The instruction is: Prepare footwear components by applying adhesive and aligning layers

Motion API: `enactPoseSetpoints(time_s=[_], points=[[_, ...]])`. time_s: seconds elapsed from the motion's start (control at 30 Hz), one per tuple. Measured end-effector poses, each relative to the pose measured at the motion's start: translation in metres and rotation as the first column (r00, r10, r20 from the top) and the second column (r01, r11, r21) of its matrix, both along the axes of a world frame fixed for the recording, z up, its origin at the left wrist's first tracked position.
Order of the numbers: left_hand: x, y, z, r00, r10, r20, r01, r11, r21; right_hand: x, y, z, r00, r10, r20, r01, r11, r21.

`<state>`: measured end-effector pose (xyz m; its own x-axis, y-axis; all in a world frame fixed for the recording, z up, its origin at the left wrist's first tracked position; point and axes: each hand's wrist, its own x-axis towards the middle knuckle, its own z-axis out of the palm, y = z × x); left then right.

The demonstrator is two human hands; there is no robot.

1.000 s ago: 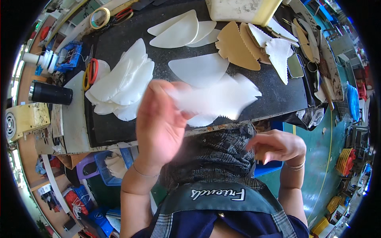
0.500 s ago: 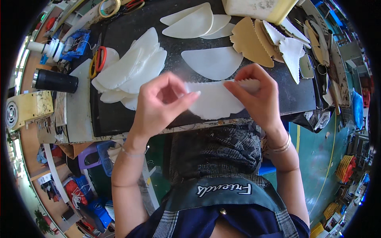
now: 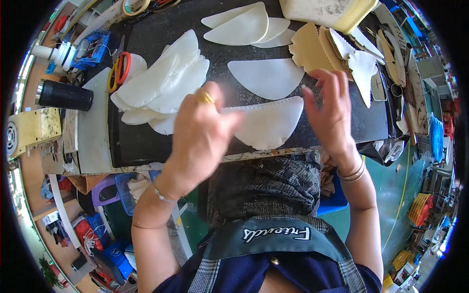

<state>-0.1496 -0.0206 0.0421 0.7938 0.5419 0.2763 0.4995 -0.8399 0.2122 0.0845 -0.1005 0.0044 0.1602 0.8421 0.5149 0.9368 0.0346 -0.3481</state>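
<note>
A white half-moon sheet point(image 3: 268, 122) with a notched upper edge lies at the near edge of the black work surface. My left hand point(image 3: 198, 136), wearing a yellow ring, covers its left end. Motion smears that hand and its fingers are mostly hidden, so I can't see whether it grips the sheet. My right hand point(image 3: 332, 112) is lifted off the sheet's right end, thumb apart from the curved fingers, holding nothing. Just beyond lies another smooth white half-moon sheet point(image 3: 266, 78). A pile of similar white sheets point(image 3: 163, 80) sits to the left of my left hand.
Red-and-yellow-handled scissors point(image 3: 123, 68) lie beside the pile. A black flask point(image 3: 66, 95) is further left. More white half-moons point(image 3: 237, 30) lie at the back. Tan notched pieces point(image 3: 312, 46) and a pale container point(image 3: 325, 14) occupy the back right.
Both hands have let the notched sheet's upper edge out of their pinch; it now lies flat. My right hand has opened and moved slightly right. My left hand has turned back-up.
</note>
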Motion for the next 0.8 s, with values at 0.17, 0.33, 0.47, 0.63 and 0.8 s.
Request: enactPoseSetpoints(time_s=[0.17, 0.33, 0.47, 0.63, 0.8], points=[[0.007, -0.037, -0.031, 0.911, -0.315, 0.268, 0.358, 0.925, -0.130, 0.039, 0.005, 0.009, 0.967, -0.052, 0.249, 0.048, 0.999, 0.022], [-0.021, -0.004, 0.012, 0.856, -0.036, 0.516, -0.061, 0.984, 0.170, 0.056, -0.003, 0.005, 0.986, 0.045, 0.161, -0.017, 0.985, -0.171], [-0.006, 0.019, 0.000, 0.953, 0.150, 0.263, -0.153, 0.988, -0.011, 0.051, 0.003, 0.002, 0.981, 0.031, 0.191, -0.013, 0.995, -0.099], [0.040, 0.022, -0.037, 0.946, -0.267, 0.181, 0.278, 0.960, -0.037, 0.048, 0.004, 0.006, 0.969, 0.031, 0.247, 0.002, 0.991, -0.131], [0.014, -0.027, -0.023, 0.982, -0.184, -0.049, 0.177, 0.977, -0.119, 0.065, 0.001, -0.004, 0.981, -0.038, 0.188, 0.040, 0.999, -0.008]])
